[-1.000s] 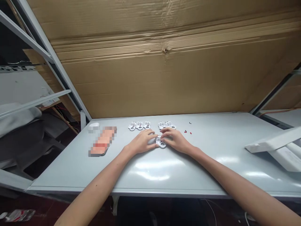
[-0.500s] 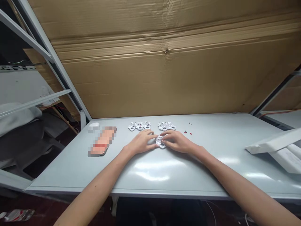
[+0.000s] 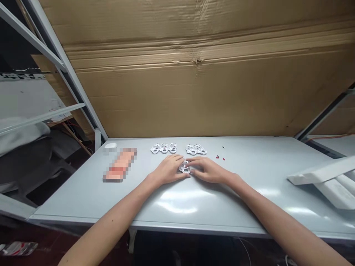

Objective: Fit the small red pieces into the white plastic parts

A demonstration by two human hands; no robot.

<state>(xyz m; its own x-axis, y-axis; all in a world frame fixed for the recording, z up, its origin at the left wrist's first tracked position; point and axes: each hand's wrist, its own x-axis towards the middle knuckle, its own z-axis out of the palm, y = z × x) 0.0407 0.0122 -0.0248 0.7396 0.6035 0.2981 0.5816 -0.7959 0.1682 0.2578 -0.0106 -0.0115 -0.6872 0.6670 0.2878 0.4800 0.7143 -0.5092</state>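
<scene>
From the head cam, this person was working at a big pale grey tabletop (image 3: 249, 210) with both bare hands pulled in together. The left hand (image 3: 168, 170) and right hand (image 3: 209, 170) had closed in from either side on a small white plastic piece (image 3: 185, 167) with holes through it, and the fingers of both hands were curled over it. The grip looked closed on that piece, though it seemed to be sitting low on the tabletop, and I couldn't tell whether it was lifted. It was around the middle of the tabletop's width, nearer the far edge than the near one.

Just beyond the hands, by the far edge, sat a row of three similar white pieces (image 3: 164, 148) and a pair of them (image 3: 196, 149). Off to the right of those were a few tiny red bits (image 3: 220, 158). Left of the hands lay a pixelated, blurred object (image 3: 119, 165), too obscured to identify. White packing foam (image 3: 324, 177) sat at the right edge, and a big cardboard sheet (image 3: 194, 92) stood behind the tabletop.
</scene>
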